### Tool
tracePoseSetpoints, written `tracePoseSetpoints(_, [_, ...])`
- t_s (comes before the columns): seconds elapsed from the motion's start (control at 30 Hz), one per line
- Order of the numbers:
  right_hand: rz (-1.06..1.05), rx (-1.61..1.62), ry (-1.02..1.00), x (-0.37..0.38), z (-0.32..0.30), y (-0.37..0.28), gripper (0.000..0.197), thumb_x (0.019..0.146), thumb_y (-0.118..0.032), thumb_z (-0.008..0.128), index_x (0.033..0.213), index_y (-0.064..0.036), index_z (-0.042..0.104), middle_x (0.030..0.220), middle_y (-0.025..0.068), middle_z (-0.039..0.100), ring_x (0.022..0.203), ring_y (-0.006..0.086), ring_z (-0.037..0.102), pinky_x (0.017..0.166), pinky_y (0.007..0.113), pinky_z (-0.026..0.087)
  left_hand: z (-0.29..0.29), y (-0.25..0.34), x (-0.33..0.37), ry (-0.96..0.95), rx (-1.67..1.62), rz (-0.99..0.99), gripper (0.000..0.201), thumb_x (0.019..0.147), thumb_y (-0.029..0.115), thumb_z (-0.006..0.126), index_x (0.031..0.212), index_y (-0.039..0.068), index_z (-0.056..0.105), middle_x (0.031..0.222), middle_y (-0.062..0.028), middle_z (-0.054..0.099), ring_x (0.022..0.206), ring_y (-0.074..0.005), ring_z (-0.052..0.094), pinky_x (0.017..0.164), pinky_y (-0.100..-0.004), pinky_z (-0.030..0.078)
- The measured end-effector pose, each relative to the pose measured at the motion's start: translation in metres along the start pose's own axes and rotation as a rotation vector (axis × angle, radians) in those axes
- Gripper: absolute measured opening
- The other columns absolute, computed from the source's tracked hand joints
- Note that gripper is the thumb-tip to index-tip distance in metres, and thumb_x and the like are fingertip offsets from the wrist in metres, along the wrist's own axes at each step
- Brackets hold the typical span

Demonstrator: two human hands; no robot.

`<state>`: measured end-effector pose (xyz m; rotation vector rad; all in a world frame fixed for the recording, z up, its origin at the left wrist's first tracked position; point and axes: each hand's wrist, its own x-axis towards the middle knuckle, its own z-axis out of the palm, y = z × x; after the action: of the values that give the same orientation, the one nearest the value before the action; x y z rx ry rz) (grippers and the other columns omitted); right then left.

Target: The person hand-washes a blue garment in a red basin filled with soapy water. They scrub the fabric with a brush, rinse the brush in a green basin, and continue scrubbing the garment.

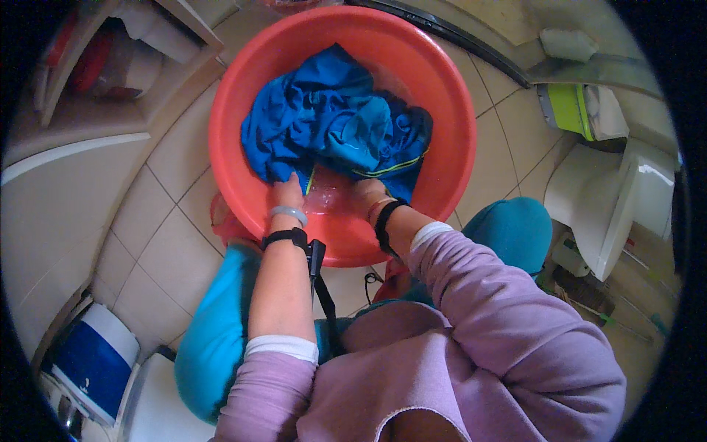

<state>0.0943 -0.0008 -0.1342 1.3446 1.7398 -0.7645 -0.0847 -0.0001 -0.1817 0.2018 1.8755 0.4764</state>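
Observation:
A wet blue garment (317,110) with yellow-green piping lies bunched in a large red plastic basin (448,140), with a little water at the bottom. At the garment's near left edge, my left hand (289,191) is closed on the cloth. Just to its right, my right hand (370,195) grips the garment's near edge beside the yellow-green trim. The fingertips of both hands are partly hidden by the fabric. Bare basin floor shows between the two hands.
The basin stands on a tiled floor (168,243) between my knees. To the right are a white toilet (589,199) and a lime-green bin (568,110). A cabinet (81,191) with an open shelf is on the left, with a blue-and-white box (94,361) nearer me.

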Motion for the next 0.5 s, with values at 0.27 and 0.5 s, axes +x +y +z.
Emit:
tracePoseSetpoints(0.27, [-0.317, 0.468, 0.054, 0.019, 0.013, -0.008, 0.028, 0.086, -0.028, 0.054, 0.103, -0.0117, 0.068, 0.109, 0.0162, 0.064, 0.098, 0.0358, 0.061, 0.082, 0.041, 0.05, 0.004, -0.027, 0.043, 0.032, 0.02, -0.018, 0.046, 0.086, 0.035, 0.06, 0.119, 0.003, 0.053, 0.107, -0.0137, 0.058, 0.086, -0.0305, 0.056, 0.066, -0.0423, 0.05])
tracePoseSetpoints(0.5, [-0.008, 0.262, 0.102, 0.015, 0.025, 0.01, 0.037, 0.084, -0.04, 0.055, 0.102, -0.0107, 0.069, 0.107, 0.0153, 0.066, 0.098, 0.031, 0.063, 0.083, 0.039, 0.05, -0.002, -0.017, 0.031, 0.007, 0.196, 0.143, 0.05, 0.086, 0.03, 0.057, 0.117, -0.008, 0.051, 0.12, -0.0288, 0.055, 0.112, -0.0447, 0.051, 0.09, -0.0454, 0.044])
